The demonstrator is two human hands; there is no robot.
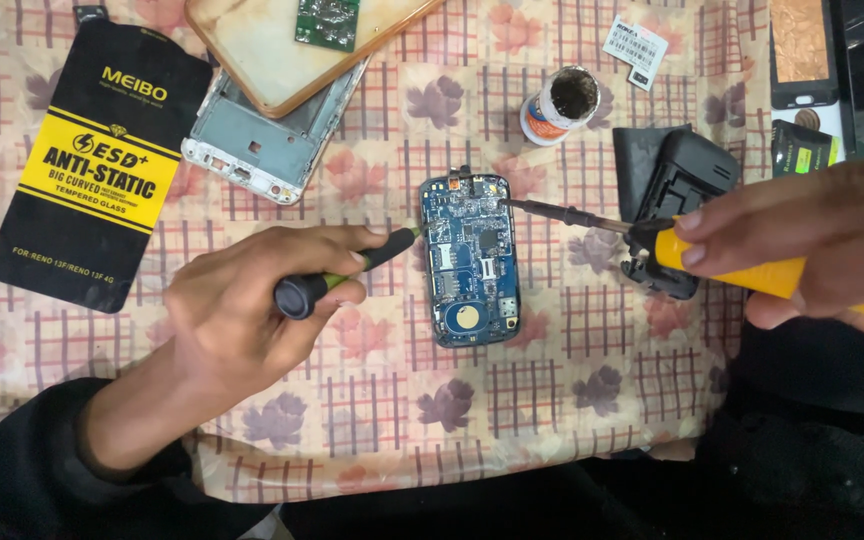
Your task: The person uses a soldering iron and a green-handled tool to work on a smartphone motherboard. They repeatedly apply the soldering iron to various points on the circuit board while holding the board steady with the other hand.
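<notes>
The board [471, 260] lies flat on the floral cloth [552, 400], between the two hands. It looks light, stiff and fragile, with small parts all over its face, so bare edges are the safest place to hold it. The left hand [252, 310] is closed around a screwdriver [342, 272], whose tip meets the board's left edge. The right hand [812, 245] grips a yellow soldering iron [652, 240], its tip at the upper right corner
</notes>
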